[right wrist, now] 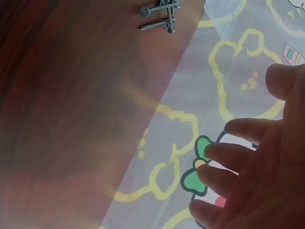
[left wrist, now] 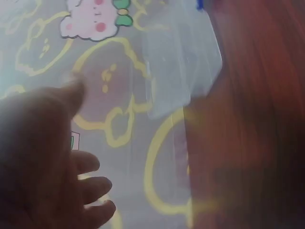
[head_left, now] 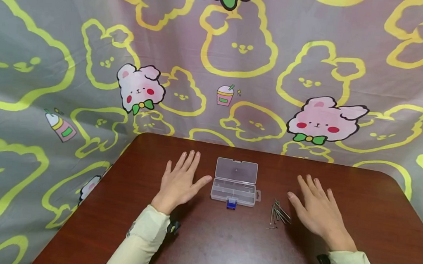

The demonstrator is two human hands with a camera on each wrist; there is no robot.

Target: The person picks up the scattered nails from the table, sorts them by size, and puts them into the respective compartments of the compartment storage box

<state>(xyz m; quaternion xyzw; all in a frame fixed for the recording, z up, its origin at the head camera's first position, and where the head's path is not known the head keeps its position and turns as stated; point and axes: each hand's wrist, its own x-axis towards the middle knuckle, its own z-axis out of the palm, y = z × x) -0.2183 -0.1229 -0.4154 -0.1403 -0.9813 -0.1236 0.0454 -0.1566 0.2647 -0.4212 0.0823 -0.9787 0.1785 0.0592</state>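
A clear plastic compartment box (head_left: 233, 191) stands on the table with its lid (head_left: 236, 170) raised at the back and a blue latch (head_left: 231, 204) at the front. To its right lies a loose pile of metal nails (head_left: 279, 212). My left hand (head_left: 179, 183), fingers straight and spread, is just left of the box and holds nothing. On the other side, my right hand (head_left: 319, 209) extends its fingers to the right of the nails, also holding nothing. The left wrist view shows the box (left wrist: 181, 62) beyond the thumb; the right wrist view shows several nails (right wrist: 164, 14) at the top.
The dark brown wooden table (head_left: 224, 249) has rounded far corners. Close behind and to the left of it hangs a grey curtain (head_left: 188, 47) printed with yellow outlines and pink rabbits. A small hanging tab (head_left: 258, 195) sticks out from the box's right side.
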